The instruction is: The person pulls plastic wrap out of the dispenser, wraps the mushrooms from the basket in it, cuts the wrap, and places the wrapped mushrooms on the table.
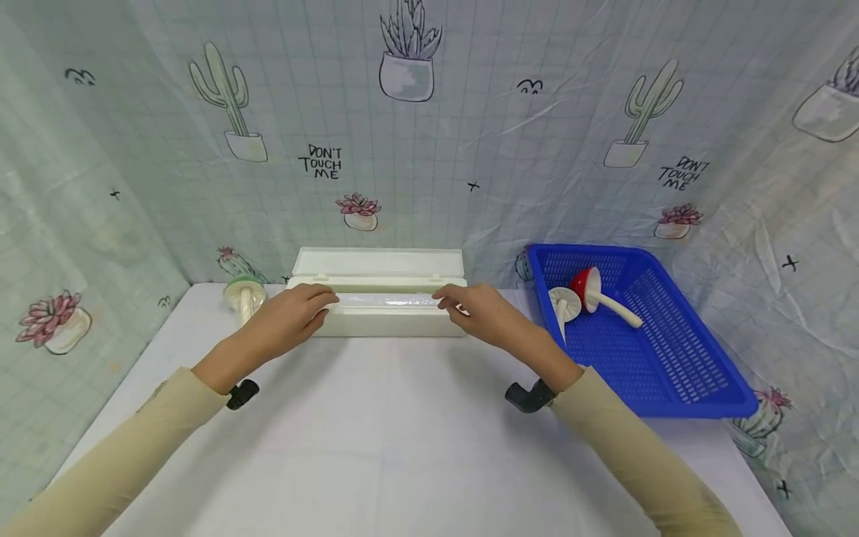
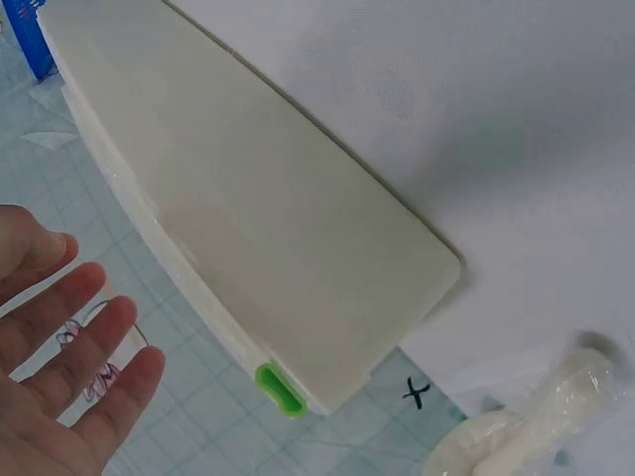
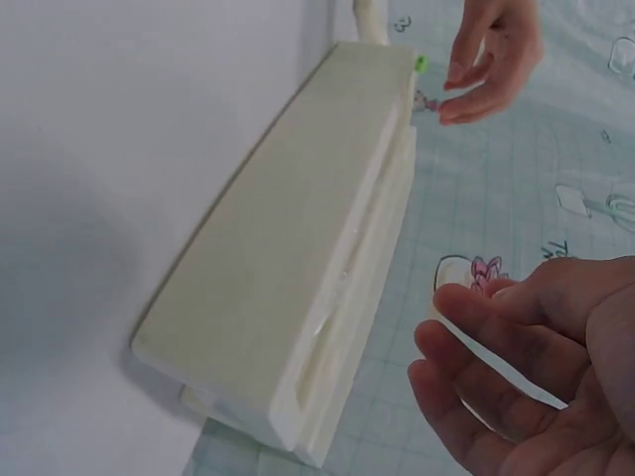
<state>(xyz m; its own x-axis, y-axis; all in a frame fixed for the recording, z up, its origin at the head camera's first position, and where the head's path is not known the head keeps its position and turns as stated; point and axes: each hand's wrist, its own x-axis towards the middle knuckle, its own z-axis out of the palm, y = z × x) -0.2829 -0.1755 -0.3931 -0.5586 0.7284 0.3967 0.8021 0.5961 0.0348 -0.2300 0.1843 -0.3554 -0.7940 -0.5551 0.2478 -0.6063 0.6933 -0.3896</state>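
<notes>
A long white cling film dispenser box [image 1: 389,324] lies at the back of the table with its lid [image 1: 379,262] raised. Clear, shiny film [image 1: 389,300] shows along its opening. Over the box's left end is my left hand [image 1: 292,317]. In the left wrist view its fingers [image 2: 104,342] are loosely spread beside the box, holding nothing visible. At the right end my right hand [image 1: 486,317] hovers, fingers [image 3: 496,382] gently bent and apart from the box wall in the right wrist view. A small green piece [image 2: 281,390] sits at the box's left end.
Left of the box stands a green-topped toy mushroom [image 1: 244,292] in clear wrap, partly behind my left hand. A blue basket [image 1: 698,358] on the right holds a red-capped mushroom [image 1: 593,291] and a white one [image 1: 565,304]. A printed curtain [image 1: 429,149] hangs close behind.
</notes>
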